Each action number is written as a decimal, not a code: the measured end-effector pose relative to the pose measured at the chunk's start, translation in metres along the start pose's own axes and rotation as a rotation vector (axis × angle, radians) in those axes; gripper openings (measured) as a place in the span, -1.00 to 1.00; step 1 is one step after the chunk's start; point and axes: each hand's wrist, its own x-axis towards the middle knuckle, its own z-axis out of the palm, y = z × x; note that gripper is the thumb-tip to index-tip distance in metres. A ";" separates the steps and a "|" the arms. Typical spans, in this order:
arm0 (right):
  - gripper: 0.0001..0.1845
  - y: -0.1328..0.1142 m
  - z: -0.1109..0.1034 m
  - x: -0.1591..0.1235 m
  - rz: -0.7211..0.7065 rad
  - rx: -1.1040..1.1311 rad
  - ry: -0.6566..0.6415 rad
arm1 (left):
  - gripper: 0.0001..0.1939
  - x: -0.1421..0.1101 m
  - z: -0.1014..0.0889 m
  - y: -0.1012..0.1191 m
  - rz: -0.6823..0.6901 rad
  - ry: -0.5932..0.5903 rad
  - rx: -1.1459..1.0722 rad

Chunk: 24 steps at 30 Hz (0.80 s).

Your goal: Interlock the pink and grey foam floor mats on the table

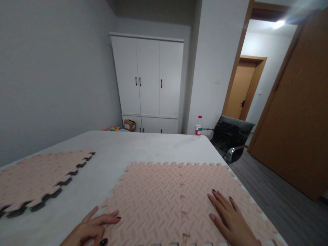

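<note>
Two hands lie flat on joined pink foam mats on a white bench.

The left hand point(93, 227) rests palm down, fingers stretched out, at the near left edge of the joined foam mats point(174, 194); the right hand point(229, 218) lies flat with fingers spread on their right part. Neither hand pinches anything. A separate stack of mats point(38, 177) sits well apart at the left of the bench point(128, 147). A water bottle point(198, 126) stands at the far edge, a chair point(234, 135) just beyond.
</note>
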 end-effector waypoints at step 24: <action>-0.39 -0.004 -0.007 -0.001 0.021 0.013 -0.023 | -0.39 0.104 0.120 0.160 0.175 0.356 0.467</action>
